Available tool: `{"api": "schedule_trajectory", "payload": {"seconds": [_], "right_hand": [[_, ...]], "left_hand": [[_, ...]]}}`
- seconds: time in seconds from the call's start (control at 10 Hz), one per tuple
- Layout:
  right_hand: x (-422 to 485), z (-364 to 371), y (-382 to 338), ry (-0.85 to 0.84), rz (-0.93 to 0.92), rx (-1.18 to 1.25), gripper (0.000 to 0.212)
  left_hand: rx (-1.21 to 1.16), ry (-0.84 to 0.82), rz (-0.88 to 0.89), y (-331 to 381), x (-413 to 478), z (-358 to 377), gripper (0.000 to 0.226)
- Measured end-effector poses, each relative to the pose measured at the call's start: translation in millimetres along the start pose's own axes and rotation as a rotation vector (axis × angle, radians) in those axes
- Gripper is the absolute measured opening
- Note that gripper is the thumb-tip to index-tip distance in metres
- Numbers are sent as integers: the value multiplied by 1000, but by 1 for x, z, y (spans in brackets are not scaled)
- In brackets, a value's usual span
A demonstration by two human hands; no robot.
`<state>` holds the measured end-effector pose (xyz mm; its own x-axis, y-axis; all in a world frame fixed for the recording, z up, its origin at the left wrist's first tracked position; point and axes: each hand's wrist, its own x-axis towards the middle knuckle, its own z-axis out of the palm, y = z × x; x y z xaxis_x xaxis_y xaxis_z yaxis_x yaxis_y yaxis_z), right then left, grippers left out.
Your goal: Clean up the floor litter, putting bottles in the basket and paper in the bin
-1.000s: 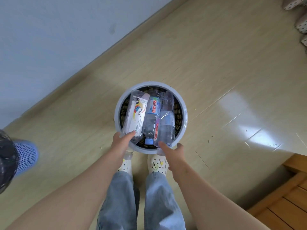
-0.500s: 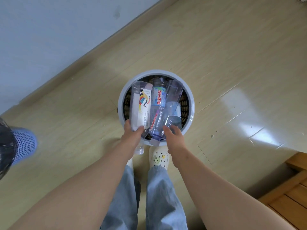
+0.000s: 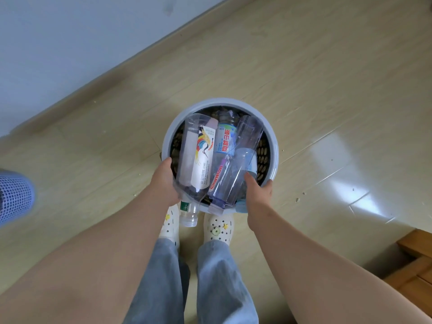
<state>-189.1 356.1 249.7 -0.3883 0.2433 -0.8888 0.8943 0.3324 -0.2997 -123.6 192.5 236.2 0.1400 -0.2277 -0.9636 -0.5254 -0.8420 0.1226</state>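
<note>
Over the basket (image 3: 274,160), left hand (image 3: 164,181) and right hand (image 3: 258,191) squeeze a bundle of bottles (image 3: 233,181) between them, not yet dropped in. No paper shows on the floor (image 3: 304,66); the blue mesh bin (image 3: 14,197) stands well left. One label (image 3: 216,177) reads roughly "Ganten"; another shows a crane (image 3: 204,146), a third Chinese characters (image 3: 225,139).

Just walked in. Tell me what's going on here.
A person stands over a round grey basket on the floor, holding a bundle of plastic bottles at its opening. The left hand grips the bundle's left side, the right hand its right side. The bottles lie tilted across the opening, necks sticking out past the near rim toward the person's shoes. The bundle is not yet let go. A blue mesh bin sits at the left edge.
</note>
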Motion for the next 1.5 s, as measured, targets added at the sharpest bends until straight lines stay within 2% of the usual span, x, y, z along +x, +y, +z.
{"api": "schedule_trajectory", "payload": {"seconds": [0.1, 0.4, 0.5, 0.6, 0.8, 1.0, 1.1, 1.4, 1.5], "right_hand": [[-5, 10, 4, 10, -21, -17, 79], [-30, 75, -1, -153, -137, -166, 72], [-44, 110, 2, -227, -148, -224, 72], [-64, 150, 7, -293, -149, -280, 67], [-116, 250, 38, -351, -199, -334, 61], [-167, 357, 71, -336, -192, -330, 55], [-186, 400, 88, -338, -195, -369, 55], [-208, 453, 110, -329, -216, -453, 62], [-211, 451, 111, -334, -225, -506, 62]], "left_hand": [[-10, -11, -28, 5, 8, -15, 9], [-121, 95, -21, 26, 37, -92, 18], [-177, 153, -38, 30, 51, -133, 7], [-221, 189, -12, 36, 71, -183, 29], [-310, 213, 55, 57, 101, -289, 33], [-517, 109, 22, 68, 121, -403, 18], [-609, 78, 71, 74, 133, -446, 22], [-861, -79, 69, 97, 146, -503, 13], [-823, -87, 75, 99, 141, -508, 10]]}}
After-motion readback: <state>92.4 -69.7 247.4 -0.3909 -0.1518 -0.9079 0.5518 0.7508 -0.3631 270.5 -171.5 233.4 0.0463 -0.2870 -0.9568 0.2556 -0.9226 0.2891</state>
